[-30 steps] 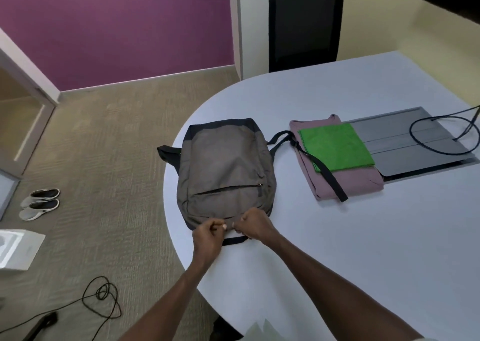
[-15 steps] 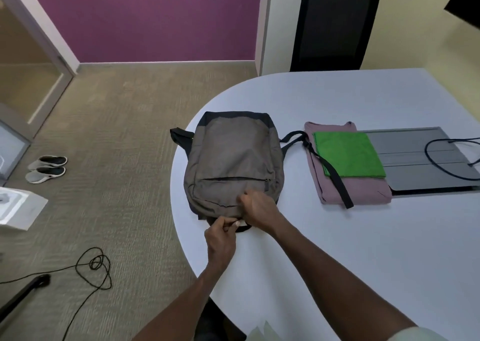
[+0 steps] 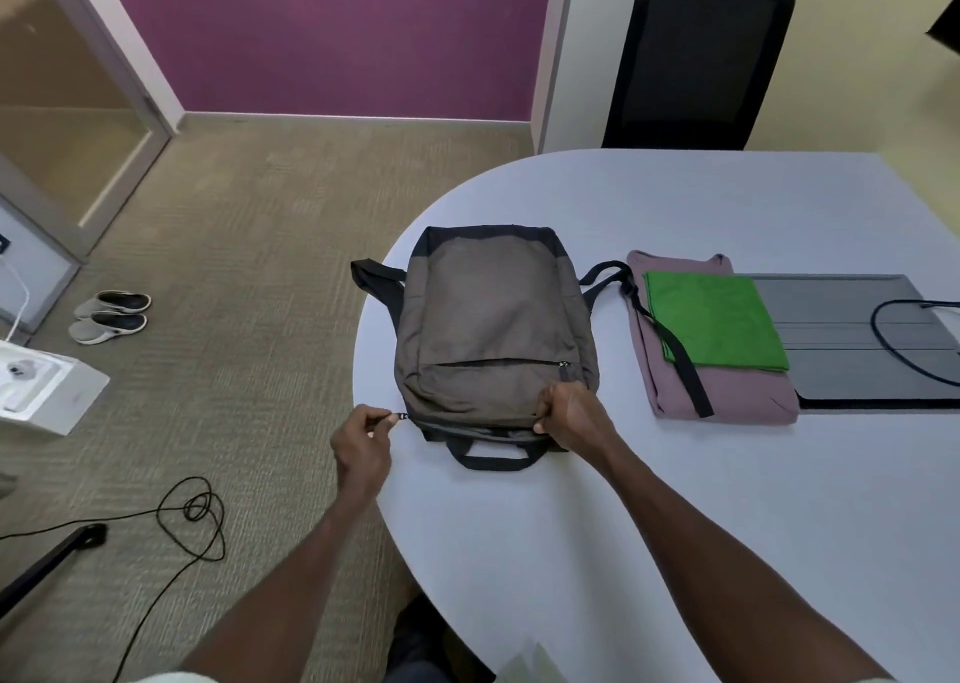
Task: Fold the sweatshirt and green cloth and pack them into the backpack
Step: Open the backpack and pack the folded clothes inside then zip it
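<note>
Left hand [image 3: 362, 435] pinches the zipper pull [image 3: 402, 415]; right hand [image 3: 570, 409] grips the backpack [image 3: 493, 329] top (bracing it); draw steadily along the seam, keeping fabric taut.

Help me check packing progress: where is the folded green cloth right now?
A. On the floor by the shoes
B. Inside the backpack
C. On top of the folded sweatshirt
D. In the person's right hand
C: the green cloth lies flat on the folded sweatshirt, on the table to the right of the backpack, touched by neither hand.
</note>
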{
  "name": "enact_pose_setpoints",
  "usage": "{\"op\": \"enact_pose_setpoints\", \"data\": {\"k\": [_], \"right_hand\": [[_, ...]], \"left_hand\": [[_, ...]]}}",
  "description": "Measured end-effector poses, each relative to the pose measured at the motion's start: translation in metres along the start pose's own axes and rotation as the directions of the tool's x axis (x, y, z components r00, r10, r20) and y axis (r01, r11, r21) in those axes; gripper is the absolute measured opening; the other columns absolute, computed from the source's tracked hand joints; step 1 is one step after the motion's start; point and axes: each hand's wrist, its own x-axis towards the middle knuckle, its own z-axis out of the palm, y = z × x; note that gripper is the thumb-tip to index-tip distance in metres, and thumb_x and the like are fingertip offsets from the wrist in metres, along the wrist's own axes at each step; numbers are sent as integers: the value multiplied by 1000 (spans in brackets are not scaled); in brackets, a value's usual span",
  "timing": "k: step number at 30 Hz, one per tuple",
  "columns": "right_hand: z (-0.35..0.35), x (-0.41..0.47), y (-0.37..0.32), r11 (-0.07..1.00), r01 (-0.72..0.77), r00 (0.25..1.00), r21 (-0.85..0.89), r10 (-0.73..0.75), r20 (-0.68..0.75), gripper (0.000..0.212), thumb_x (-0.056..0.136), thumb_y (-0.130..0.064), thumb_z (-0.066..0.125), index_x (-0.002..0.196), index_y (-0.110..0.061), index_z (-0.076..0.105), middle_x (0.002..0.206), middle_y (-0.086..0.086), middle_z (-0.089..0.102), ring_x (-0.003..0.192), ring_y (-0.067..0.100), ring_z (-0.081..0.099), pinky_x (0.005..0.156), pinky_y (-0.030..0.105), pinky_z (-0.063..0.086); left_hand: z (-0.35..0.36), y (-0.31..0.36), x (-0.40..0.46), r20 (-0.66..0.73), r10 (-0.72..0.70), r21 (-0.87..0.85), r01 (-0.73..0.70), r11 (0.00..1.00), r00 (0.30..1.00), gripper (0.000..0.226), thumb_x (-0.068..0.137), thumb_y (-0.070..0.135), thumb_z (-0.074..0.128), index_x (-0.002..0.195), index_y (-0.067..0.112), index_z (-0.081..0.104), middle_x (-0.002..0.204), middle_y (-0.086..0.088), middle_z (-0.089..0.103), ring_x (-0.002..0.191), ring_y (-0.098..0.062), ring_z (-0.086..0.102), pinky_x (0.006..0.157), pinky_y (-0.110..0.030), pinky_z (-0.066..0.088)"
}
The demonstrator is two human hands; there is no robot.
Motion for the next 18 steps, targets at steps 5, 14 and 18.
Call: {"op": "enact_pose_setpoints", "data": {"k": [5, 14, 18], "right_hand": [[7, -5, -18, 965, 112, 994, -239, -110, 23, 23, 79, -22, 70, 90, -3, 63, 86, 12, 59, 80, 29, 60, 61, 29, 37], [47, 12, -128, 811, 420, 890, -408, -457, 8, 25, 88, -28, 68, 104, -8, 64, 107, 14, 61, 99, 31, 57, 69, 33, 33], [51, 12, -142, 780, 449, 877, -435, -478, 48, 30, 57, -10, 90, 62, -17, 61, 62, 6, 55, 55, 23, 60, 44, 20, 19]], "left_hand": [[0, 7, 19, 83, 50, -33, -47, 998, 995, 8, 92, 6, 67, 87, 11, 67, 82, -1, 71, 77, -20, 69, 71, -43, 60], [-15, 4, 26, 191, 56, -86, -40, 996, 980, 5, 88, 6, 72, 84, 8, 70, 79, -2, 72, 73, -17, 69, 69, -32, 58], [-24, -2, 33, 252, 67, -84, -47, 995, 966, 7, 88, 7, 72, 84, 13, 72, 79, 3, 73, 76, -13, 70, 71, -30, 59]]}}
